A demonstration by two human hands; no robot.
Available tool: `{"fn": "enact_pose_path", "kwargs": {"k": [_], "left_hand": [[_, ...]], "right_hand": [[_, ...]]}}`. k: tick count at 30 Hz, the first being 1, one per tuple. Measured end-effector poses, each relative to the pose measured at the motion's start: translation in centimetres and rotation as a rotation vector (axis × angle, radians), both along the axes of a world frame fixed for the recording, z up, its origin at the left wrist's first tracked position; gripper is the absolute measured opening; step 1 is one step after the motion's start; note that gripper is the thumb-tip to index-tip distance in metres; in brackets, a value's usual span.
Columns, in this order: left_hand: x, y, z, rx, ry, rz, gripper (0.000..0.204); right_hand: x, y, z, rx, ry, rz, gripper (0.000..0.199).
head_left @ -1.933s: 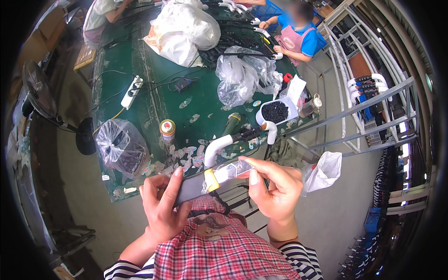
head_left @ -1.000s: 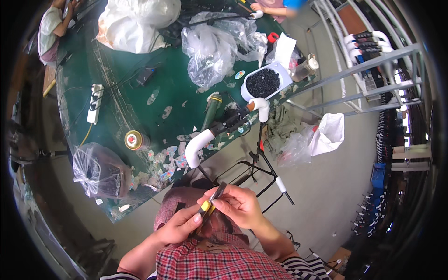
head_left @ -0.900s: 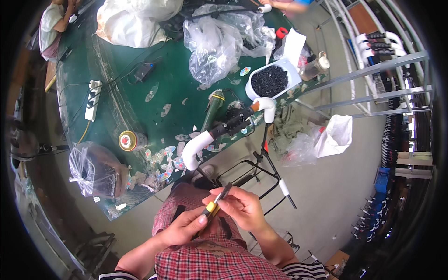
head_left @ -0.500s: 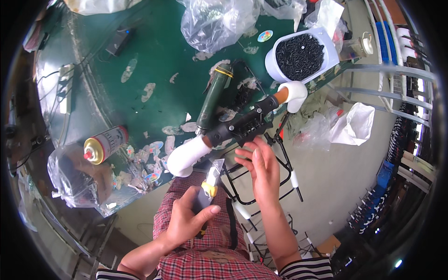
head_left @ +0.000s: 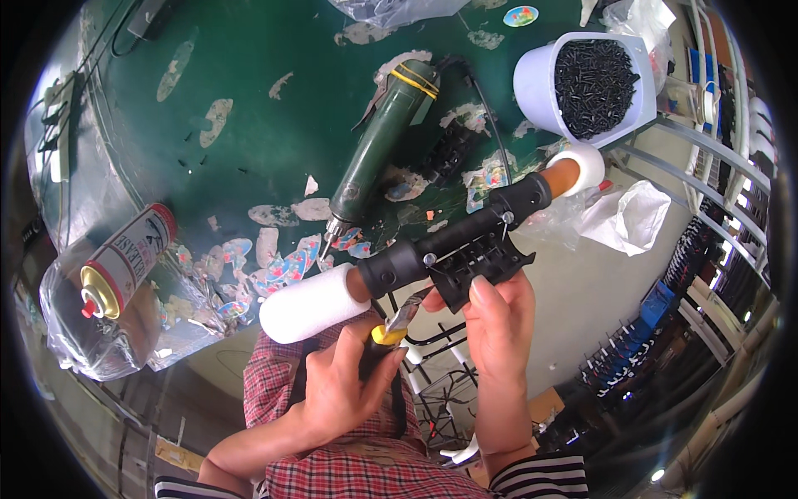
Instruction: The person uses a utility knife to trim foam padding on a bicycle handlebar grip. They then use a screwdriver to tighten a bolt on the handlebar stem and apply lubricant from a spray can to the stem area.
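Note:
My left hand [head_left: 341, 378] is closed around a knife-like tool [head_left: 389, 334] with a dark handle, a yellow collar and a flat blade. Its tip is close to the lower edge of a black plastic shell piece [head_left: 478, 270]; whether they touch I cannot tell. My right hand [head_left: 503, 333] grips that shell piece from below, thumb against its near side. The piece hangs along a black tubular bar [head_left: 457, 237] fitted with screws. White foam sleeves [head_left: 312, 306] cover the bar's ends, with brown sections beside them.
A green electric screwdriver [head_left: 374, 145] lies on the green table [head_left: 258, 91], near a dark ribbed plastic part [head_left: 449, 154]. A pale bin [head_left: 540, 87] full of black screws stands at the right edge. At left lies a spray can [head_left: 129, 258]; scraps of stickers are scattered about.
My right hand has taken hold of the black shell piece, which has swung down from the bar. My left hand has brought the knife-like tool closer to it. The view has shifted nearer.

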State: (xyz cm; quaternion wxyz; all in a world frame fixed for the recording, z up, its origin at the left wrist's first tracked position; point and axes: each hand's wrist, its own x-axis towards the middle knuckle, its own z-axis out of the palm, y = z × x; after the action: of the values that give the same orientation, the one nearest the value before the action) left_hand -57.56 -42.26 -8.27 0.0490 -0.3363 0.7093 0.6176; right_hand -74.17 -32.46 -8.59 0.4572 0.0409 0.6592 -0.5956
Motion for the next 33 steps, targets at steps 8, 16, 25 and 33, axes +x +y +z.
{"fn": "enact_pose_path", "kwargs": {"k": [8, 16, 25, 33], "left_hand": [[-0.2, -0.3, -1.5, -0.058, 0.095, -0.020, 0.036], [0.1, 0.8, -2.9, 0.126, 0.107, 0.036, 0.042], [0.2, 1.3, -4.1, 0.165, 0.081, -0.002, 0.047], [0.0, 1.3, -4.5, -0.016, 0.110, -0.012, 0.044]], "right_hand": [[0.1, -0.7, -0.5, -0.032, -0.009, -0.074, 0.053], [-0.1, 0.6, -0.7, -0.041, 0.010, -0.038, 0.056], [-0.2, 0.2, -0.6, -0.070, -0.040, -0.134, 0.059], [-0.1, 0.2, -0.6, -0.094, -0.047, -0.181, 0.062]]}}
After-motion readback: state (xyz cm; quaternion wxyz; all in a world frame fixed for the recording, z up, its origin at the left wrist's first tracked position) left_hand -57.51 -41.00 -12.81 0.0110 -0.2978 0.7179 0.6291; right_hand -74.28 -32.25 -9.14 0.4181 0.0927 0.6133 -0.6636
